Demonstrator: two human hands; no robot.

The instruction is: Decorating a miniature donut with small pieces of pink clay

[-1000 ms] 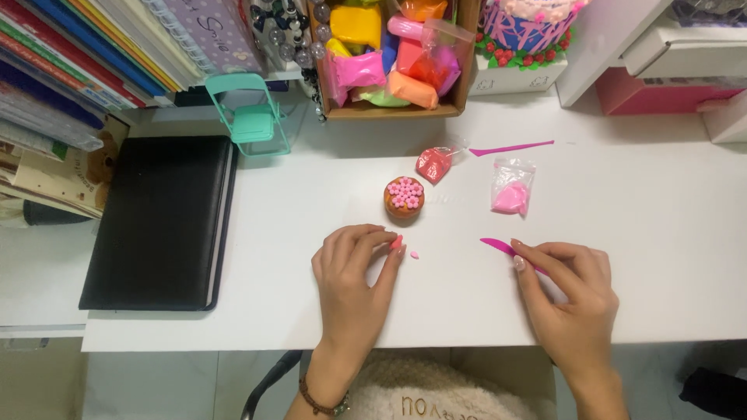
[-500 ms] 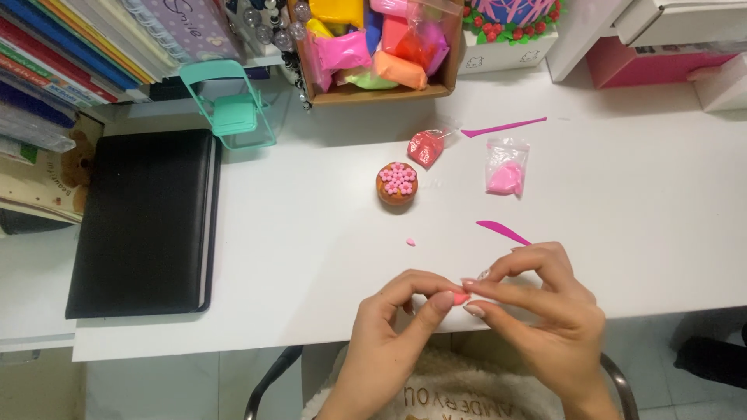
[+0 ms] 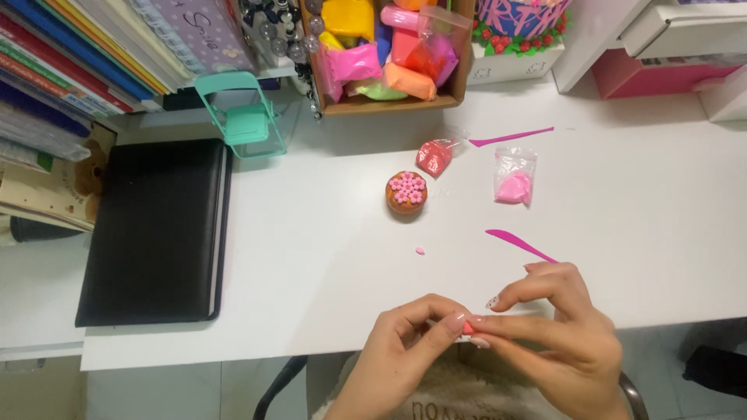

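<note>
Pink modelling clay, a very small pellet (image 3: 468,329), sits pinched between the fingertips of the left hand (image 3: 405,342) and the right hand (image 3: 556,334) at the near edge of the white desk (image 3: 311,257); both hands are closed on it in a fingertip grip. Judged by its look, the pellet is soft, nearly weightless and easily deformed, so light pressure from the finger pads is advisable, with nails kept off the surface. Just beyond the right hand, a slim pink sculpting tool (image 3: 520,244) lies flat, apparently rigid plastic. A loose pink crumb (image 3: 420,250) rests near the desk centre. Beyond the crumb stands a round brown clay cake (image 3: 406,193) topped with pink beads in a flower pattern. Right of the cake lies a clear bag of pink clay (image 3: 514,176); just behind the cake lies a red clay packet (image 3: 433,156). Farthest back, a wooden box (image 3: 389,103) holds assorted clay packets.
</note>
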